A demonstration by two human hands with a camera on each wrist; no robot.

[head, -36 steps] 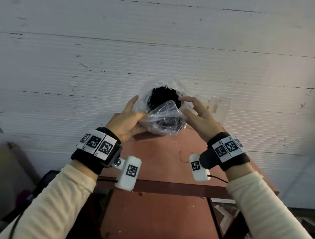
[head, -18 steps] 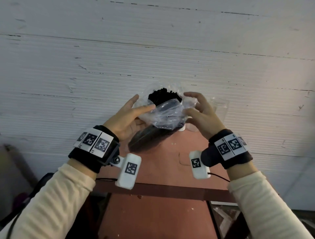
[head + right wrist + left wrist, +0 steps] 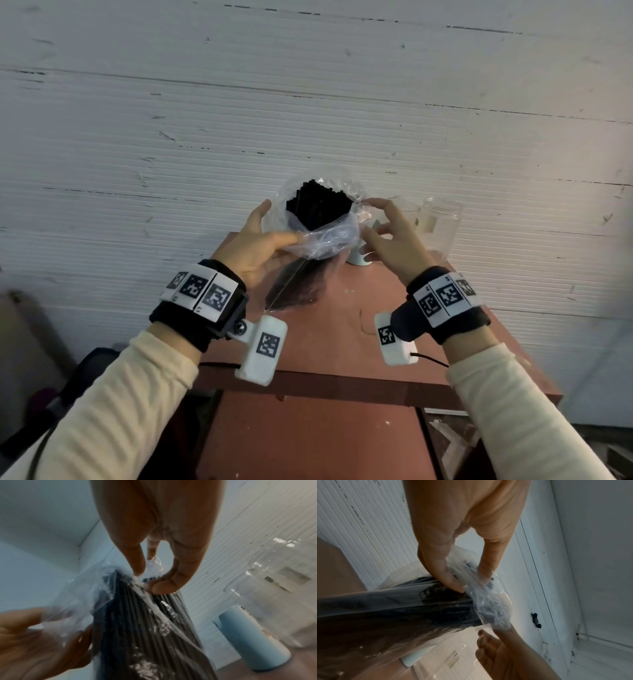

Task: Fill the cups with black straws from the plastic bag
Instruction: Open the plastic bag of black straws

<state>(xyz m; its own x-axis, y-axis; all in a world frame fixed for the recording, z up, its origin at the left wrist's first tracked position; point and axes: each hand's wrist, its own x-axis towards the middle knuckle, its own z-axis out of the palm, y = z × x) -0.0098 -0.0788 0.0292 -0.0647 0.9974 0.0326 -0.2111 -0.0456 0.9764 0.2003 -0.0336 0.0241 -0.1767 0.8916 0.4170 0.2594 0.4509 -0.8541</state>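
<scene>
Both my hands held the plastic bag [image 3: 318, 240] of black straws [image 3: 317, 209] open above the table [image 3: 342, 342]

My left hand [image 3: 255, 246] pinched the bag's near rim between thumb and fingers; my right hand [image 3: 390, 240] pinched the opposite edge with thumb and fingertips, the other fingers loosely curved. The bag stood upright above the table's far end, with the clear cups [image 3: 440, 222] and a white cup [image 3: 358, 255] just to its right

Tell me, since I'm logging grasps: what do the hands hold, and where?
Both hold the plastic bag of black straws at its open top: left hand one side, right hand pinching the other.
</scene>
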